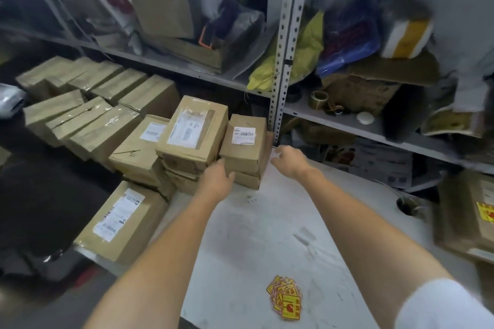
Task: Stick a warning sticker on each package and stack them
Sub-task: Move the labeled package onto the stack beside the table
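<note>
Metal shelving (283, 67) stood behind the white bench (267, 235). Brown packages (192, 131) were stacked at the bench's far left corner, and a stickered package (459, 222) lay at its right edge. A small labelled package (244, 144) sat on the right side of the stack. The left hand (217, 177) touched its near left corner with the thumb on the near face. Its fingers were hidden, so their state could not be told. The right hand (287, 159) was just beside the package's right side, fingers spread. Loose warning stickers (284, 299) lay by the bench's near edge.

Shipping labels (244, 135) on the packages (242, 160) are unreadably blurred.
</note>
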